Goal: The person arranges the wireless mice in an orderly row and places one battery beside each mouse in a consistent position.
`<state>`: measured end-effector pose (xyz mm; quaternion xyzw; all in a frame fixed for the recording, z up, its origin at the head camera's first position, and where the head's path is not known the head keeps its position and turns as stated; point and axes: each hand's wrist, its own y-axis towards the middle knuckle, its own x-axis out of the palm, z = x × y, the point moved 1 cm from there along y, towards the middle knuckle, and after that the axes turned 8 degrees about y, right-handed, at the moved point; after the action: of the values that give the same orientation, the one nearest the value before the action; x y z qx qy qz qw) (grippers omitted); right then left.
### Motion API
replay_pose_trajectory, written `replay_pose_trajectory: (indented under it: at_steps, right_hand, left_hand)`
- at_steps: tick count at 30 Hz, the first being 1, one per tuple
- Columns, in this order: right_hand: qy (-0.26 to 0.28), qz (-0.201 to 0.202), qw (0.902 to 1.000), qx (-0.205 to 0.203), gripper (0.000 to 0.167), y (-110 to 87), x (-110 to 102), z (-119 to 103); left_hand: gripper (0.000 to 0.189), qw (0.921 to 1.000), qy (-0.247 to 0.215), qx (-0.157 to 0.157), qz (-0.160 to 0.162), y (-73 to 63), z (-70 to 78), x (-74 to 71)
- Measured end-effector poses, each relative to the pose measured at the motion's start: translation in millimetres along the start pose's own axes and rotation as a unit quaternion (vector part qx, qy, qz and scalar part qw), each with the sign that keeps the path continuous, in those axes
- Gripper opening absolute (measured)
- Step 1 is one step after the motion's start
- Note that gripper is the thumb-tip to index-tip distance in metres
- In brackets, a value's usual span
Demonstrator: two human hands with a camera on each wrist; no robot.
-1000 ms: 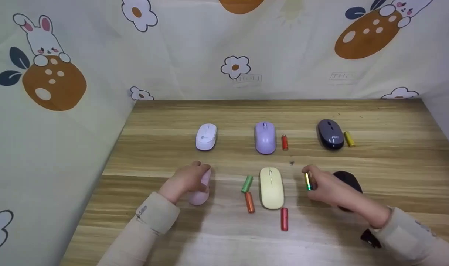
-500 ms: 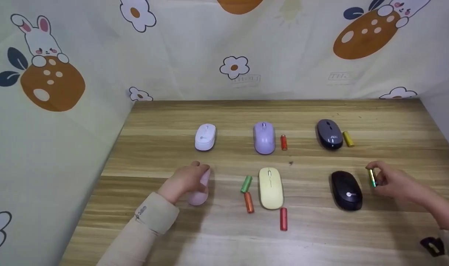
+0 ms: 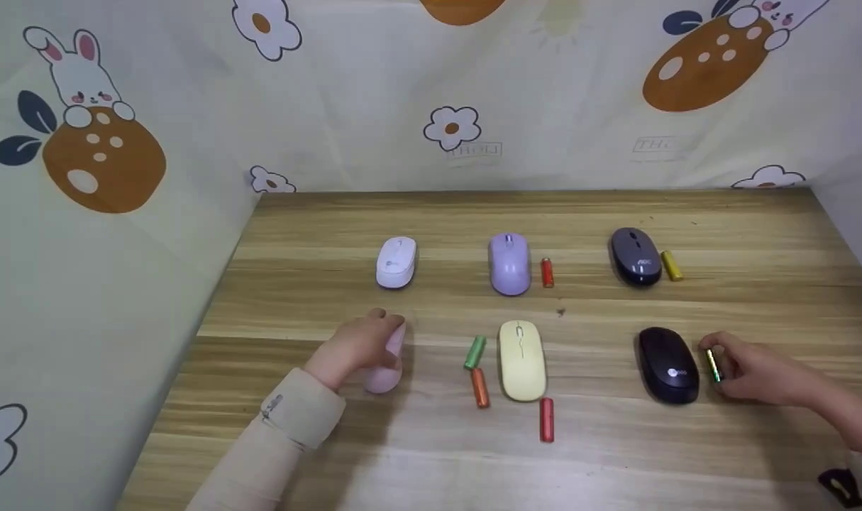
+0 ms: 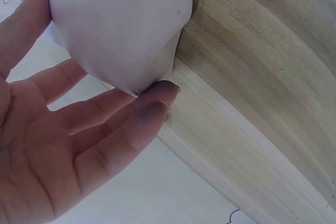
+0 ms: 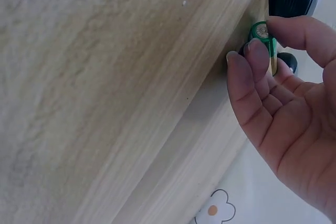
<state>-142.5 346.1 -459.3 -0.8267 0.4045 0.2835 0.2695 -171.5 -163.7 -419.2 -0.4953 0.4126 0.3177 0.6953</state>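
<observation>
My left hand [image 3: 356, 348] grips a pale pink computer mouse [image 3: 384, 376] at the table's left; in the left wrist view the thumb and fingers lie along opposite sides of the mouse [image 4: 121, 19]. At the right, my right hand [image 3: 760, 369] pinches a green and gold battery [image 3: 713, 365] between thumb and fingers. The right wrist view shows the battery's round green-rimmed end [image 5: 261, 31] close over the wood. Just left of that hand lies a black mouse [image 3: 668, 365], apart from the battery.
A yellow mouse [image 3: 522, 362] lies mid-table, with green [image 3: 475, 353], orange [image 3: 480, 388] and red batteries [image 3: 547, 420] around it. Behind are a white mouse [image 3: 396, 262], a purple mouse [image 3: 509, 264] beside a red-orange battery [image 3: 547, 272], and a grey mouse [image 3: 636, 257] beside a yellow battery [image 3: 672, 265].
My right hand has carried the battery rightward from over the middle, past the black mouse, then lowered it beside that mouse's right side. My left hand stays on the pink mouse.
</observation>
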Motion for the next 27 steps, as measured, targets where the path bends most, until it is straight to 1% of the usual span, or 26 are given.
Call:
replay_pose_trajectory:
  at_steps: [3, 9, 15, 20, 25, 27]
  right_hand:
    - [0.009, -0.007, 0.9999, 0.004, 0.05, 1.1, 0.2, -0.2]
    - [0.036, -0.039, 0.998, 0.034, 0.054, 4.0, -0.8, 0.0]
    - [0.046, -0.046, 0.997, 0.042, 0.055, 4.7, -0.9, -0.2]
    - [0.044, -0.049, 0.9959, 0.062, 0.058, 3.7, 0.6, -1.4]
    - [0.06, -0.056, 0.9931, 0.083, 0.06, 3.1, 1.1, -2.9]
    - [0.058, -0.055, 0.9934, 0.082, 0.06, 3.2, 1.4, -3.1]
  left_hand:
    - [0.063, 1.0, 0.0, 0.001, -0.003, 0.8, 0.0, -0.1]
    - [0.063, 1.0, 0.003, 0.003, 0.005, 1.3, 0.0, 0.2]
    - [0.063, 1.0, -0.001, -0.001, 0.003, 1.6, -0.4, 0.4]
    - [0.062, 1.0, 0.0, 0.002, 0.004, 1.6, -0.3, 1.0]
    - [0.064, 1.0, -0.004, -0.003, 0.002, 1.0, -0.4, 1.3]
    - [0.064, 1.0, -0.002, 0.0, 0.0, 1.0, -0.3, 1.3]
